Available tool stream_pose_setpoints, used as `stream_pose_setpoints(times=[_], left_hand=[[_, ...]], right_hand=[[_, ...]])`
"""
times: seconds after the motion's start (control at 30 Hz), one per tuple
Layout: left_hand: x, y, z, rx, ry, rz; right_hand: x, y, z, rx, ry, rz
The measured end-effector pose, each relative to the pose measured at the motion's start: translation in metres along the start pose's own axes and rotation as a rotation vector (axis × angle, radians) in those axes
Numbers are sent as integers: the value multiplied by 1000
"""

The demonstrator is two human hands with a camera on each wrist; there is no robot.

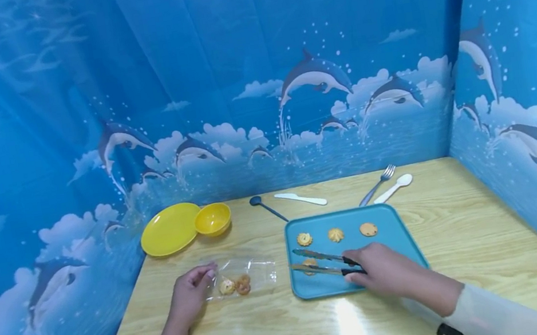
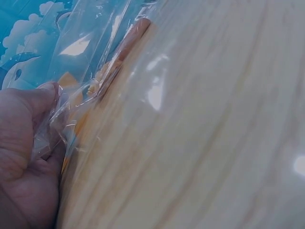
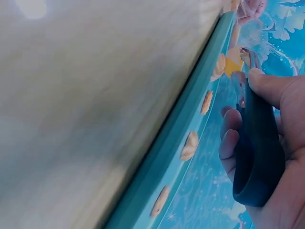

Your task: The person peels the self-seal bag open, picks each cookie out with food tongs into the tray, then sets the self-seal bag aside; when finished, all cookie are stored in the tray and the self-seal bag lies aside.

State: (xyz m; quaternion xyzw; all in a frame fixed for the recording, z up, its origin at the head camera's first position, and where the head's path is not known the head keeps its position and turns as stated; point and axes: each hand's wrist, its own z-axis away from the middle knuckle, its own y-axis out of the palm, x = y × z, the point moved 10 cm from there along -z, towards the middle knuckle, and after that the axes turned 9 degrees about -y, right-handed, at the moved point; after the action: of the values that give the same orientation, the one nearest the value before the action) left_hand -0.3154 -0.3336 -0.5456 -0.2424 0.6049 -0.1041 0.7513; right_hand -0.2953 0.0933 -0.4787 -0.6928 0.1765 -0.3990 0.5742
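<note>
In the head view my left hand (image 1: 190,296) pinches the edge of a clear plastic bag (image 1: 263,272) lying on the table. Inside the bag are two cookies, one pale (image 1: 227,286) and one browner (image 1: 242,285). My right hand (image 1: 385,269) grips tongs (image 1: 329,270) with black handles, seen close in the right wrist view. The tong arms stand apart over the front left of a blue tray (image 1: 384,243), on either side of a round cookie (image 1: 310,266) that they partly cover. Three more cookies (image 1: 336,235) sit in a row along the tray's back.
A yellow plate (image 1: 171,229) and a yellow bowl (image 1: 212,220) stand at the back left. Behind the tray lie a dark spoon (image 1: 268,209), a white knife (image 1: 301,199), a grey fork (image 1: 377,185) and a white spoon (image 1: 394,188). Dolphin-printed curtains (image 1: 234,80) border the table.
</note>
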Motion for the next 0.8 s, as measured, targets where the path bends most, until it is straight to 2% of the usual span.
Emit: stream_pose_setpoints(times=[0.23, 0.4, 0.63, 0.8], left_hand=[[0, 1, 0, 14, -6, 6], [-1, 2, 0, 13, 15, 10], [-6, 3, 3, 5, 36, -12], [-6, 1, 4, 4, 27, -11]], right_hand=[[31, 6, -40, 27, -121, 0], [51, 19, -65, 48, -163, 31], [65, 31, -80, 79, -213, 43], [70, 35, -86, 109, -207, 12]])
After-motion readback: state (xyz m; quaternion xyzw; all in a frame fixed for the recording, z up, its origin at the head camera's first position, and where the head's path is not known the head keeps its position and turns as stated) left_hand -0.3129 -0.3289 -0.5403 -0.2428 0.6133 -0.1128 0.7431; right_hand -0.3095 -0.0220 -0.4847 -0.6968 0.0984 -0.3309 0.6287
